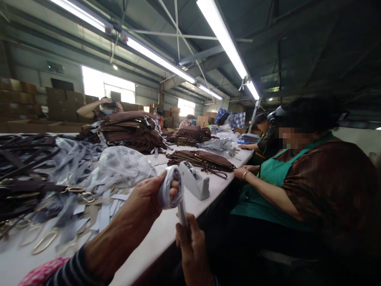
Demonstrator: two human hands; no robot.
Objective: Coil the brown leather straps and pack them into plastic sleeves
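The near edge of the tabletop (160, 238) slants from the bottom middle up toward the right, and a narrow pale band of surface shows between that edge and the left forearm. The white tape dispenser (195, 184) stands close to the edge, just beyond the hands, with a flat pile of brown bags (199, 158) behind it. To the left, crumpled clear plastic (126, 163), loose strips and dark straps (26, 159) crowd the space. A co-worker in a green apron (275, 174) sits on the right, fingers at the bags' near end.

Below the edge everything falls into deep shadow. The frame cuts off the straps at left and both forearms below; the coil covers part of the left palm.

The left hand (153, 194) is curled, its fingertips inside a coiled pale strip (164, 194) held up over the tabletop. The right hand (192, 242), lower and beyond the edge, is closed around the strip's hanging tail.
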